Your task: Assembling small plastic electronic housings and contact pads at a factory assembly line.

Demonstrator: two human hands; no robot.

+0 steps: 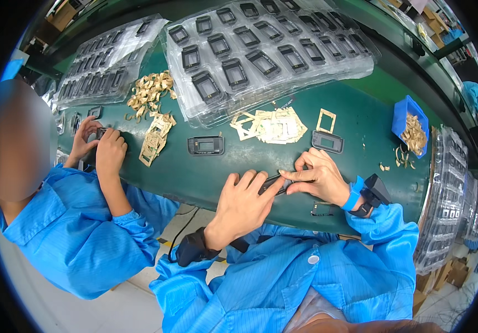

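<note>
Near the front edge of the green table, my left hand (243, 202) is closed around a black plastic frame (271, 184), which its fingers partly hide. My right hand (315, 176) pinches at the far end of that frame, thumb and forefinger close together; whether something thin is between them is too small to tell. Just beyond my right hand lies a dark rectangular housing (328, 142) with a window, and a cream paper frame (326, 121) touches its far side. Another black housing (206, 145) rests to the left. A heap of cream frames (275, 125) lies between and beyond them.
Clear trays (233, 41) of black housings stand at the back. A blue bin (398, 119) of curled scraps is at right, near stacked trays (447, 194). On the left, a co-worker (78, 222) handles a small dark part beside scraps (151, 91) and frames (156, 141).
</note>
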